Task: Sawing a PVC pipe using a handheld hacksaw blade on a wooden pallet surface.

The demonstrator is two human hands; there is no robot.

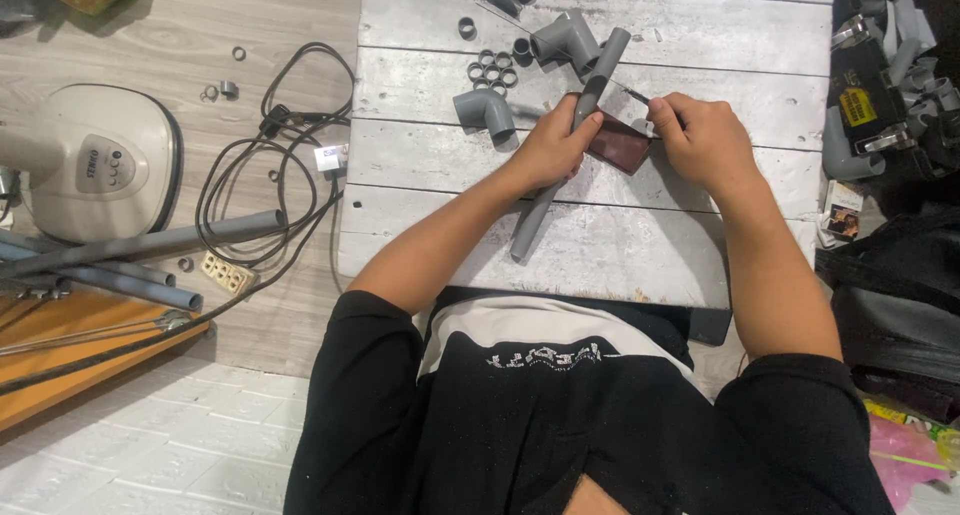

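Both hands work at the far middle of the white plank table [700,35]. Left hand [555,145] grips a grey pipe [560,165] lying diagonally across the planks. Right hand [705,135] is closed on a thin blade [637,97] touching the pipe above a dark brown block [618,145]. Grey pipe fittings [565,40] lie just beyond.

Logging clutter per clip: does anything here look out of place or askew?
Mostly tidy work. The grey pipe lies diagonally across the white plank table; small rings are scattered there and on the floor, beside a tangled black cable.
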